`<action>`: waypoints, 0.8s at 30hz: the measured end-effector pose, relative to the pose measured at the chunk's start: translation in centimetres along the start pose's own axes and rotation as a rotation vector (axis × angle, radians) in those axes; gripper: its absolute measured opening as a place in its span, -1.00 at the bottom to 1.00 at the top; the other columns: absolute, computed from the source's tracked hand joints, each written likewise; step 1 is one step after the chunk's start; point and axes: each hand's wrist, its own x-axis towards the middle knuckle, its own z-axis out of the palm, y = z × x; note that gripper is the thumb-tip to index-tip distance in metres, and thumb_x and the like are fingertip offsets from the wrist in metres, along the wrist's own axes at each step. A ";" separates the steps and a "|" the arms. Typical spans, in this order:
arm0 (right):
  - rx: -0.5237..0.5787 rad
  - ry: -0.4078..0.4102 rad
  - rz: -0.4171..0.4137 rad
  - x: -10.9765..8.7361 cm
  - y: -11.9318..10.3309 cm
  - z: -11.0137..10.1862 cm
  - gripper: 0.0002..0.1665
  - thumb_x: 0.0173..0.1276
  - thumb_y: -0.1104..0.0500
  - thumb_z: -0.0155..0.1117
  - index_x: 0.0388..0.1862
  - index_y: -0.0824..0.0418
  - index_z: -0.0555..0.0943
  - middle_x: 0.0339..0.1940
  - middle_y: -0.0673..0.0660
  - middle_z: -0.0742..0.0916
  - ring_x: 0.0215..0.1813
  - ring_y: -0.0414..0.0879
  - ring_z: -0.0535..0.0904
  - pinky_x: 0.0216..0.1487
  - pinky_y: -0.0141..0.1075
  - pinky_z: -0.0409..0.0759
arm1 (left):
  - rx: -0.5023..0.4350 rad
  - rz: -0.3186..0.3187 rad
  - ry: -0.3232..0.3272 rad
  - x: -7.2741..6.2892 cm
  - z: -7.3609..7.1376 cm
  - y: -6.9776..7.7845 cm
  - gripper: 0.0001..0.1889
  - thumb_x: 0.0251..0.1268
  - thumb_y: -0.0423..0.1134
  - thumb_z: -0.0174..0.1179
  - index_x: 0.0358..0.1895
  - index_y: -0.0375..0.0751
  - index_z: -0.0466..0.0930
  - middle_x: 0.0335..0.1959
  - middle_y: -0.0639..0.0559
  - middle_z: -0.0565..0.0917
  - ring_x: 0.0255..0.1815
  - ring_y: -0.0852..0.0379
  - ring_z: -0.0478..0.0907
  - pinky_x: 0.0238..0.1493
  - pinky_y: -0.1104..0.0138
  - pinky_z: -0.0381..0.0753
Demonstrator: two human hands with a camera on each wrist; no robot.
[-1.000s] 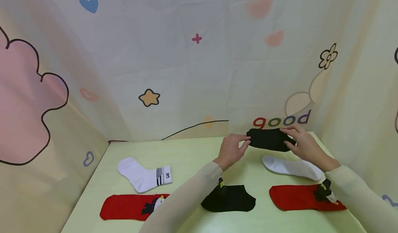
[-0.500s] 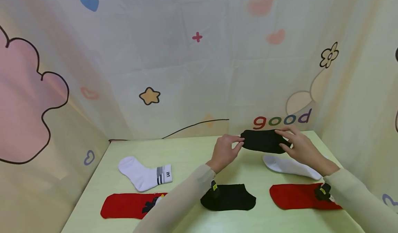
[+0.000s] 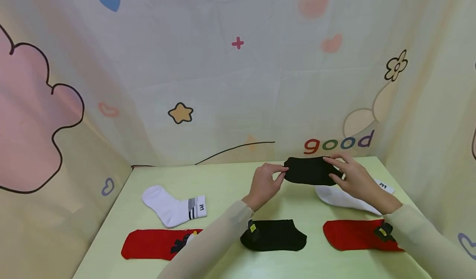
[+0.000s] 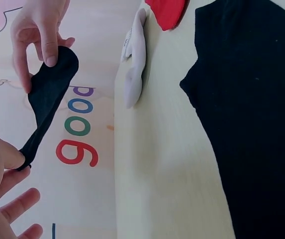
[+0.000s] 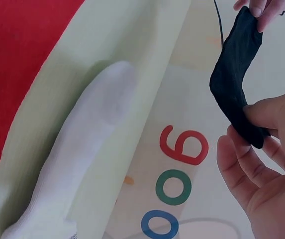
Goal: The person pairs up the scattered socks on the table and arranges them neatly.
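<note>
- While both hands are up over the far right part of the table [image 3: 223, 188], the step in hand appears to be carrying one black ankle sock [image 3: 310, 170], lifted clear of the surface.
- Left hand [image 3: 265, 183]: pinches the sock's left end between thumb and fingertips; remaining fingers loosely spread in the left wrist view.
- Right hand [image 3: 351, 177]: pinches the sock's right end, thumb and forefinger closed on the cloth.
- Held sock: stretched level between the hands, above and just behind a white sock [image 3: 343, 197] lying on the table.
- Second black sock [image 3: 274, 234]: flat near the front edge, well apart from the held one; judged the likely mate.
- Other items: white striped sock [image 3: 174, 208] at left; two red socks [image 3: 152, 244] [image 3: 357, 234] along the front.
- Next move, as a judgement: bring the held sock toward the front and lay it on its mate, toe and heel matched, both pinches kept until it lies flat.
</note>
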 end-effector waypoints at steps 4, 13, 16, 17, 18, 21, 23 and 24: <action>0.007 0.008 -0.015 0.2 -0.5 0.1 -0.33 0.07 0.52 0.53 0.23 0.39 0.62 0.13 0.32 0.58 -0.42 -0.12 0.50 -0.46 -0.39 0.61 | -0.013 -0.013 0.013 -0.5 -0.4 0.0 -0.80 0.43 -0.29 0.30 0.01 -0.08 0.82 -0.04 0.13 0.80 -0.02 0.15 0.68 0.07 0.31 0.59; 0.036 0.012 -0.031 0.1 -1.5 0.3 -0.31 0.07 0.54 0.53 0.24 0.38 0.61 0.14 0.30 0.58 -0.46 -0.17 0.45 -0.50 -0.43 0.58 | -0.063 -0.022 0.056 -1.6 -1.5 -0.2 -0.81 0.40 -0.34 0.32 -0.02 -0.09 0.83 -0.11 0.13 0.82 -0.07 0.16 0.70 0.03 0.32 0.62; 0.044 0.011 -0.033 0.1 -1.9 0.3 -0.31 0.08 0.54 0.52 0.25 0.37 0.61 0.16 0.32 0.57 -0.47 -0.17 0.45 -0.50 -0.42 0.59 | -0.077 -0.011 0.086 -1.9 -2.0 -0.1 -0.82 0.38 -0.36 0.33 -0.05 -0.10 0.84 -0.13 0.11 0.82 -0.08 0.14 0.71 0.02 0.29 0.63; 0.046 0.009 -0.033 0.2 -2.1 0.3 -0.32 0.08 0.53 0.52 0.25 0.37 0.61 0.16 0.32 0.57 -0.48 -0.18 0.44 -0.50 -0.42 0.58 | -0.080 -0.009 0.095 -2.0 -2.2 -0.2 -0.82 0.38 -0.36 0.33 -0.06 -0.10 0.84 -0.14 0.11 0.82 -0.08 0.14 0.71 0.02 0.28 0.64; 0.049 0.008 -0.033 0.2 -2.3 0.3 -0.32 0.09 0.53 0.52 0.25 0.37 0.61 0.17 0.32 0.57 -0.48 -0.18 0.44 -0.49 -0.42 0.59 | -0.083 -0.010 0.104 -2.1 -2.4 -0.2 -0.83 0.38 -0.37 0.33 -0.07 -0.10 0.84 -0.15 0.10 0.82 -0.08 0.13 0.71 0.02 0.27 0.64; 0.062 0.001 -0.031 0.3 -2.9 0.3 -0.31 0.09 0.53 0.51 0.26 0.37 0.60 0.18 0.31 0.56 -0.47 -0.20 0.43 -0.47 -0.43 0.59 | -0.090 -0.012 0.119 -2.4 -2.9 -0.3 -0.83 0.37 -0.38 0.33 -0.08 -0.11 0.84 -0.16 0.09 0.82 -0.08 0.13 0.71 0.03 0.24 0.64; 0.070 -0.004 -0.029 0.3 -3.3 0.3 -0.31 0.10 0.53 0.51 0.27 0.36 0.60 0.18 0.30 0.56 -0.46 -0.21 0.43 -0.47 -0.45 0.59 | -0.092 -0.013 0.120 -2.6 -3.3 -0.4 -0.83 0.36 -0.39 0.34 -0.09 -0.12 0.84 -0.17 0.09 0.82 -0.08 0.13 0.71 0.04 0.23 0.64; 0.076 -0.006 -0.028 0.2 -3.4 0.4 -0.30 0.10 0.53 0.51 0.27 0.36 0.60 0.18 0.29 0.56 -0.45 -0.21 0.44 -0.46 -0.45 0.59 | -0.094 -0.012 0.120 -2.7 -3.5 -0.4 -0.83 0.35 -0.39 0.34 -0.09 -0.12 0.84 -0.17 0.08 0.82 -0.09 0.13 0.72 0.05 0.22 0.64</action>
